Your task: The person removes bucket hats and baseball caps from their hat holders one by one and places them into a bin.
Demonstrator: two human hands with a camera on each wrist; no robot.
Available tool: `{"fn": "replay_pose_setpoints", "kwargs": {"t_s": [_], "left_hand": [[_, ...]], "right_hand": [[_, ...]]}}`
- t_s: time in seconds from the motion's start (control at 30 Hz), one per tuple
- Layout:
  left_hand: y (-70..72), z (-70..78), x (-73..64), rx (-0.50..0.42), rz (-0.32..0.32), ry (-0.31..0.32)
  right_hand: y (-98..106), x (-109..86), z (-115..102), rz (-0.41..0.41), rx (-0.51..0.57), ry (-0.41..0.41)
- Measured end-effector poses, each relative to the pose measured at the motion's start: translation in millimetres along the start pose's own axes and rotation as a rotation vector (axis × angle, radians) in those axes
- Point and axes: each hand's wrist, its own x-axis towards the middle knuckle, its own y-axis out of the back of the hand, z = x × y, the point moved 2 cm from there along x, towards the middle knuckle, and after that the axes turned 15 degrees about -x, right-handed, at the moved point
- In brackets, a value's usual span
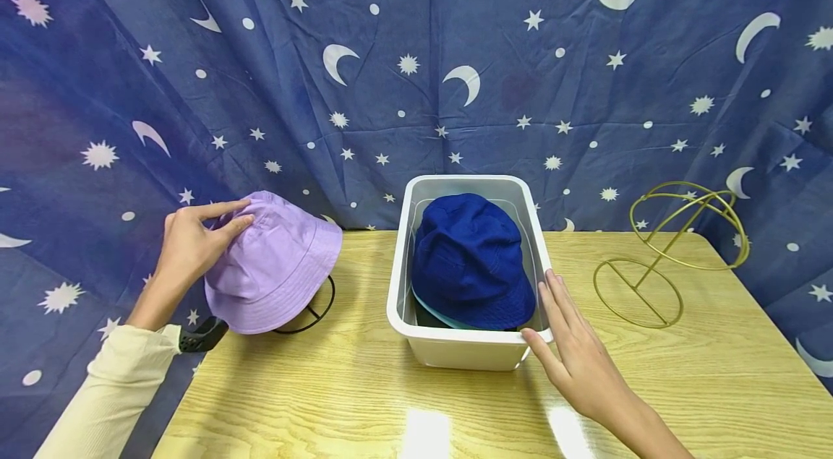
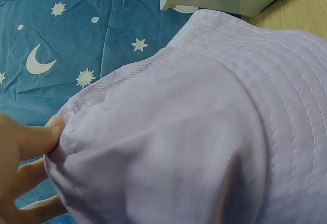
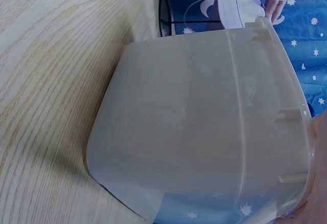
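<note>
A lavender bucket hat point(image 1: 276, 264) sits tilted on a black wire stand point(image 1: 319, 311) at the left of the table. My left hand point(image 1: 195, 235) pinches the top of its crown between thumb and fingers; the left wrist view shows the thumb point(image 2: 43, 137) against the cloth. With fairly straight fingers, my right hand point(image 1: 575, 350) rests on the near right corner of a white plastic bin point(image 1: 455, 340). Inside the bin lies a dark blue bucket hat point(image 1: 471, 256), over a light teal hat point(image 1: 432, 311) that is mostly hidden.
A gold wire hat stand point(image 1: 651, 264) stands bare at the right of the wooden table point(image 1: 312, 387). Behind the table hangs a blue curtain point(image 1: 390, 47) with white stars and moons. A black band point(image 1: 203, 336) circles my left wrist.
</note>
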Motion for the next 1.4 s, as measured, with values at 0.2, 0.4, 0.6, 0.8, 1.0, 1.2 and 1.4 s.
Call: {"fn": "replay_pose_setpoints", "kwargs": {"t_s": [0.2,0.4,0.6,0.8,1.0,1.2,1.4], "left_hand": [[-3.1,2.5,4.8,-0.026,0.064,0.005],[-2.5,2.1,12.3,-0.008,0.115,-0.034],[0.7,3.4,20.2,-0.032,0.111,-0.117],[5.9,0.9,23.4,-0.033,0.144,-0.149],[8.7,0.3,25.7,-0.030,0.141,-0.153],[10.1,3.2,28.6,-0.023,0.125,-0.148],[7.9,5.5,32.6,0.015,0.078,-0.091]], "right_hand": [[-0.7,-0.1,0.5,-0.006,0.005,-0.001],[-2.1,0.0,1.1,-0.014,0.003,0.002],[-1.7,0.2,1.4,-0.007,0.004,0.004],[-2.1,0.0,0.7,0.006,-0.003,0.028],[-1.7,-0.6,0.3,-0.006,-0.002,0.014],[-0.3,-0.2,0.4,-0.018,0.004,0.004],[0.6,-0.5,0.8,-0.009,0.001,0.005]]}}
